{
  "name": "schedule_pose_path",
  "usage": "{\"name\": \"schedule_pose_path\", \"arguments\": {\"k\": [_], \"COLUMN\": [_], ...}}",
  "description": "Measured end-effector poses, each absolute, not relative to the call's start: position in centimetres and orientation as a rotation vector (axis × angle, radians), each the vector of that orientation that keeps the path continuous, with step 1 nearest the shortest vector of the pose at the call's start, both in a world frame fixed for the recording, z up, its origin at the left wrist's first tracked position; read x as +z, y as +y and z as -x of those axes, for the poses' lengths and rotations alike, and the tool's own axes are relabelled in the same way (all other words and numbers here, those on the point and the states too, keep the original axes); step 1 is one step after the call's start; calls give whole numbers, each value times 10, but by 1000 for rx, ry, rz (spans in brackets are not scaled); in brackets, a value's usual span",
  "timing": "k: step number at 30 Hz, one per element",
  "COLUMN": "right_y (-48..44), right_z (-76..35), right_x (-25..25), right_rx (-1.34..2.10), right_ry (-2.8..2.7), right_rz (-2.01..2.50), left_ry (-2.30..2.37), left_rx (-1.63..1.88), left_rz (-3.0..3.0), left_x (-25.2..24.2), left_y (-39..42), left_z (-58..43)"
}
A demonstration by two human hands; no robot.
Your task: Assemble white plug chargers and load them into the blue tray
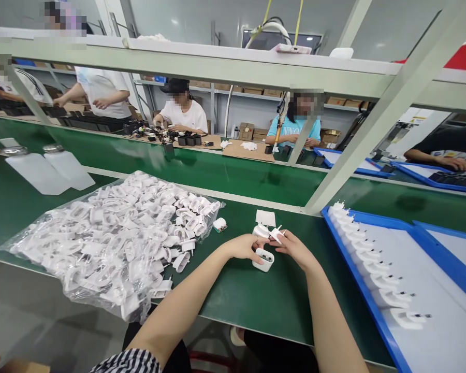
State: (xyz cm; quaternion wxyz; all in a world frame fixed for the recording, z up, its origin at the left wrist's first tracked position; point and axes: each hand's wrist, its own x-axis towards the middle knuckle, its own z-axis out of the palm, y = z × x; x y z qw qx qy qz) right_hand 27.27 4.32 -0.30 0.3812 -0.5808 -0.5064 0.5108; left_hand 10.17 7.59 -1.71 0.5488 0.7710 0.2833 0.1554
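My left hand (245, 247) curls over the near side of the work spot, thumb against the rim of an oval white charger housing (264, 265) with electronic parts inside. Between the fingertips of my right hand (295, 249) is a white plug cover (276, 236) with a pin sticking out, tilted just above the housing. Another rounded white piece (260, 230) lies right behind my left fingers, partly hidden. A white rectangular pad (265, 217) is farther back. Left of my hands lies a small white part with a circuit board (220, 224).
A clear plastic bag (112, 243) heaped with white plug covers covers the left of the green bench. Two white bottles (46, 168) stand behind it. At right, a blue-rimmed tray (367, 290) holds a row of white plug pieces. Several people work beyond the metal frame (217, 67).
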Motion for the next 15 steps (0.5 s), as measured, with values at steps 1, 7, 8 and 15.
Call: {"name": "schedule_pose_path", "arguments": {"k": [1, 7, 8, 15], "right_y": [45, 45, 44, 36], "right_z": [-273, -270, -267, -253], "right_x": [-4, 0, 1, 2], "right_rx": [1227, 817, 743, 487], "right_ry": [-1325, -1552, -1624, -1982], "right_rz": [1495, 1484, 1472, 1441], "left_ry": [720, 953, 962, 1020], "left_rx": [421, 703, 721, 737], "left_rz": [-1816, -1820, -1823, -1888], "left_x": [-18, -20, -21, -20], "left_y": [76, 77, 77, 74], "left_z": [-103, -105, -106, -107]}}
